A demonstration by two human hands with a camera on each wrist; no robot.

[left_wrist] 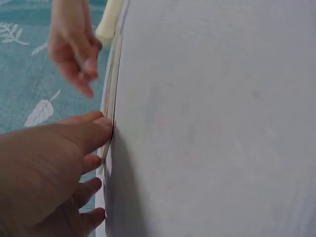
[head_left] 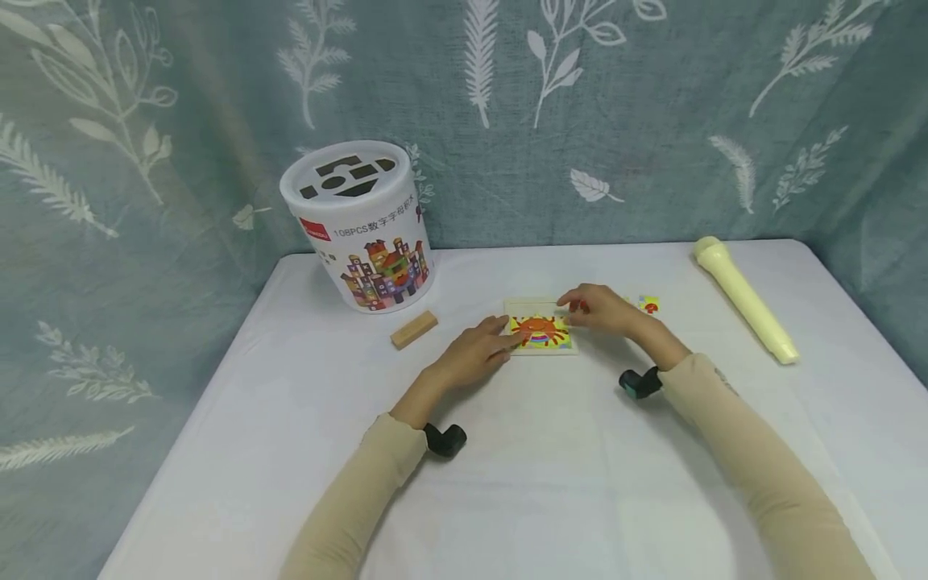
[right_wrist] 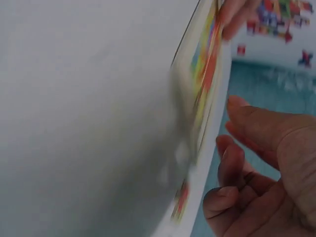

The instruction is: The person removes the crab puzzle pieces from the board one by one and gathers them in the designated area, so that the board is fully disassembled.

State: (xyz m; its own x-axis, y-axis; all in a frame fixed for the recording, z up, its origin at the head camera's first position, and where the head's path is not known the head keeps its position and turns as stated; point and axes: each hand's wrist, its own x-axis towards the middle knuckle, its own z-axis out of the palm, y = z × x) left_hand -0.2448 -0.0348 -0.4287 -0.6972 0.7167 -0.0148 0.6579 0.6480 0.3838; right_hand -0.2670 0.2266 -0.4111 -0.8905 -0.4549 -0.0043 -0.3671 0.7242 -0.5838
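Standing at the white table, from the left: a white block tub, a wooden block beside it, then the left hand, fingers straight, pressing the near-left edge of the crab puzzle board at mid-table. The right hand pinches a small piece over the board's far-right corner. A loose puzzle piece lies just beyond; a cream tube lies far right.

Orange crab puzzle on white table; teal leaf-print curtain; pale-yellow microphone.
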